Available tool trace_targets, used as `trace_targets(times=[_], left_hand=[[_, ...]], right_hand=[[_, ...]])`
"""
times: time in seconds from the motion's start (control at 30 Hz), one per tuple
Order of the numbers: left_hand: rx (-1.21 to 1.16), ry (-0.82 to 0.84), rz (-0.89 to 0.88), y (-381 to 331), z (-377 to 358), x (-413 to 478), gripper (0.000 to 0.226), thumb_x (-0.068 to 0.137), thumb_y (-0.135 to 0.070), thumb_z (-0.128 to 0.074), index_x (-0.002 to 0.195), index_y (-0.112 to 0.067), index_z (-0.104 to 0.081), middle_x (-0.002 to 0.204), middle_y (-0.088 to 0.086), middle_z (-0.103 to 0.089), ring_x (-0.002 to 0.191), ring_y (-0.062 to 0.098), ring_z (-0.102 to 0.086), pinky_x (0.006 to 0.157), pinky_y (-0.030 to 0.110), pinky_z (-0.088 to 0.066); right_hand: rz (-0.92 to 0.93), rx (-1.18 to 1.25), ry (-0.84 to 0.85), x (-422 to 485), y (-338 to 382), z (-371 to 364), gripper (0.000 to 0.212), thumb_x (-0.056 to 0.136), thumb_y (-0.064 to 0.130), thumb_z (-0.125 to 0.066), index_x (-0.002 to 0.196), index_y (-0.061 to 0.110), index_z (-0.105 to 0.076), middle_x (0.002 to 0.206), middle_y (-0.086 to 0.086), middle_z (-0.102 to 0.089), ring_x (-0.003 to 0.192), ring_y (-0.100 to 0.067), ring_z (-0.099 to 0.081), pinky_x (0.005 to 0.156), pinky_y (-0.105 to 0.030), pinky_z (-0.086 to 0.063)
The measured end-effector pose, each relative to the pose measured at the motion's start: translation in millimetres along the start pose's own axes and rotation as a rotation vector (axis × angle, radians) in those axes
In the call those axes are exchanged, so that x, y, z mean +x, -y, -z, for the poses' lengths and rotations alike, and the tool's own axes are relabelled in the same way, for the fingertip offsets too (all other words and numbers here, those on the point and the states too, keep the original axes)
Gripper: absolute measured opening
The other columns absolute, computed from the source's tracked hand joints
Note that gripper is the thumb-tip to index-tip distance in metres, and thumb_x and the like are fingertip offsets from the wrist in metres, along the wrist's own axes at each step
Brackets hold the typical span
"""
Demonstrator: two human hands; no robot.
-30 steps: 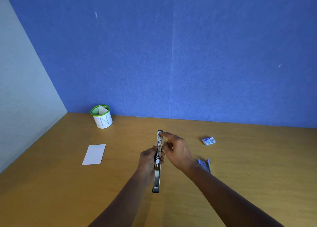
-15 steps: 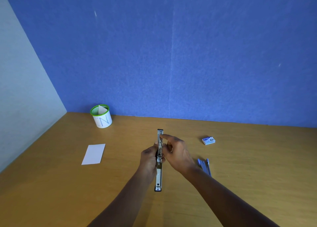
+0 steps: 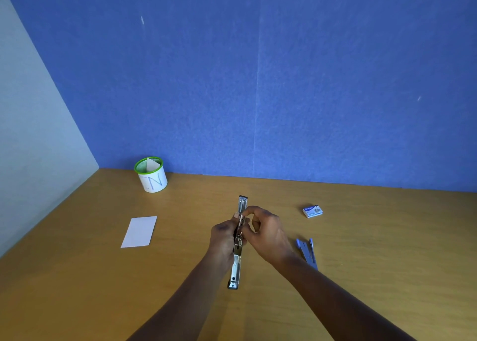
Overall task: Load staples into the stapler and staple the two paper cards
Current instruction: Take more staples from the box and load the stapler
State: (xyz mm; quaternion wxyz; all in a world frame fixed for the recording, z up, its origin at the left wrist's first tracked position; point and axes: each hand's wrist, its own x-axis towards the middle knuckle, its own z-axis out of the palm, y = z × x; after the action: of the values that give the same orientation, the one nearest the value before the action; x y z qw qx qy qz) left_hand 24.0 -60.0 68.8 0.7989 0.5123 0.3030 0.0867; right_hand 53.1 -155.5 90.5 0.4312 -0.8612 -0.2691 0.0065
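Loading staples, judged as the step in hand; stapling not yet begun. Note at far left one white paper card [image 3: 139, 232] lying flat on the desk [image 3: 77, 276], well apart from both hands. Note behind it a green-rimmed cup [image 3: 151, 175] holding a white sheet, possibly the second card: cannot tell for certain. Find the left hand [image 3: 223, 237] near centre, curled round the middle of the stapler [image 3: 237, 263], swung open into one long metal strip pointing away from the body; resting on the desk or raised off it: cannot tell. Find the right hand [image 3: 265, 231] meeting the same spot from the other side, thumb and forefinger pinched together at the magazine channel; presence of a staple strip between them: too small to tell. Note a blue plastic part [image 3: 307, 254] on the desk beside the right wrist, and a staple box [image 3: 312, 211] farther back. Next, by judgement: seat the strip squarely in the channel, close the stapler, then gather both cards.
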Motion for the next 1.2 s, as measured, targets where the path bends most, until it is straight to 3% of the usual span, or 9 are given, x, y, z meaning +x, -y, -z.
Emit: trace_targets(times=[0.1, 0.27, 0.47, 0.57, 0.67, 0.87, 0.97, 1.07, 1.2], left_hand=[[-0.007, -0.010, 0.005, -2, 0, 2, 0.030, 0.095, -0.016, -0.051, 0.073, 0.000, -0.062, 0.068, 0.010, -0.049, 0.055, 0.019, -0.042, 0.046, 0.025, -0.036], [-0.003, -0.015, 0.017, 0, 1, 5, 0.029, 0.095, -0.018, -0.051, 0.074, -0.001, -0.061, 0.074, 0.010, -0.050, 0.058, 0.020, -0.045, 0.045, 0.025, -0.039], [0.079, -0.011, -0.022, 1, 1, 1, 0.032, 0.094, -0.020, -0.053, 0.069, -0.004, -0.066, 0.071, 0.010, -0.057, 0.052, 0.017, -0.045, 0.044, 0.023, -0.038], [0.112, -0.004, -0.074, 0, 1, 1, 0.033, 0.094, -0.020, -0.054, 0.067, -0.006, -0.067, 0.068, 0.007, -0.065, 0.046, 0.014, -0.045, 0.041, 0.021, -0.038], [0.138, 0.004, -0.099, 0, 2, 2, 0.034, 0.094, -0.017, -0.053, 0.065, -0.006, -0.066, 0.056, -0.003, -0.068, 0.043, 0.011, -0.047, 0.039, 0.019, -0.038], [0.191, 0.032, -0.111, 5, 3, 3, 0.044, 0.096, -0.017, -0.051, 0.054, -0.006, -0.059, 0.038, -0.001, -0.050, 0.033, 0.009, -0.042, 0.037, 0.017, -0.035], [0.169, 0.014, -0.097, 7, 3, 4, 0.044, 0.095, -0.020, -0.052, 0.053, -0.007, -0.059, 0.039, -0.001, -0.052, 0.035, 0.010, -0.044, 0.040, 0.020, -0.038], [0.171, 0.014, -0.102, 8, 3, 6, 0.045, 0.095, -0.022, -0.052, 0.053, -0.006, -0.060, 0.039, 0.000, -0.051, 0.038, 0.012, -0.043, 0.045, 0.023, -0.037], [0.172, 0.030, -0.107, 7, 4, 4, 0.045, 0.093, -0.025, -0.055, 0.052, -0.006, -0.059, 0.041, 0.001, -0.049, 0.038, 0.011, -0.041, 0.044, 0.023, -0.035]], right_hand=[[0.017, 0.022, -0.022, 1, -1, 1, 0.008, 0.083, 0.011, -0.060, 0.090, 0.014, -0.064, 0.047, 0.007, -0.031, 0.047, -0.006, -0.041, 0.046, -0.014, -0.031], [0.033, 0.040, -0.029, 0, -2, 2, 0.012, 0.081, 0.012, -0.065, 0.080, 0.021, -0.057, 0.050, 0.009, -0.032, 0.051, -0.001, -0.044, 0.047, -0.013, -0.033], [0.037, -0.012, 0.001, 2, -7, 3, 0.018, 0.079, 0.013, -0.069, 0.078, 0.021, -0.052, 0.056, 0.010, -0.035, 0.048, -0.005, -0.038, 0.049, -0.012, -0.033], [0.070, -0.024, 0.016, 9, -12, 4, 0.018, 0.074, 0.009, -0.072, 0.080, 0.016, -0.056, 0.069, 0.009, -0.044, 0.062, 0.000, -0.042, 0.056, -0.008, -0.034], [0.091, -0.040, 0.061, 17, -17, 6, 0.018, 0.071, 0.009, -0.075, 0.082, 0.009, -0.061, 0.085, 0.004, -0.056, 0.079, -0.006, -0.051, 0.067, -0.006, -0.033], [0.045, -0.011, 0.177, 23, -17, 12, 0.034, 0.068, 0.005, -0.077, 0.073, 0.023, -0.049, 0.070, 0.017, -0.052, 0.066, 0.006, -0.052, 0.062, -0.005, -0.037], [0.011, -0.029, 0.174, 24, -15, 10, 0.025, 0.070, 0.004, -0.076, 0.086, 0.014, -0.059, 0.072, 0.012, -0.056, 0.069, -0.001, -0.053, 0.064, -0.009, -0.040], [-0.006, -0.104, 0.156, 26, -13, 7, 0.020, 0.073, 0.008, -0.074, 0.090, 0.009, -0.065, 0.082, 0.004, -0.060, 0.080, -0.011, -0.057, 0.073, -0.024, -0.045], [0.001, -0.225, 0.152, 26, -11, 4, 0.016, 0.076, 0.013, -0.071, 0.090, 0.007, -0.065, 0.093, -0.005, -0.064, 0.079, -0.011, -0.051, 0.067, -0.021, -0.038]])
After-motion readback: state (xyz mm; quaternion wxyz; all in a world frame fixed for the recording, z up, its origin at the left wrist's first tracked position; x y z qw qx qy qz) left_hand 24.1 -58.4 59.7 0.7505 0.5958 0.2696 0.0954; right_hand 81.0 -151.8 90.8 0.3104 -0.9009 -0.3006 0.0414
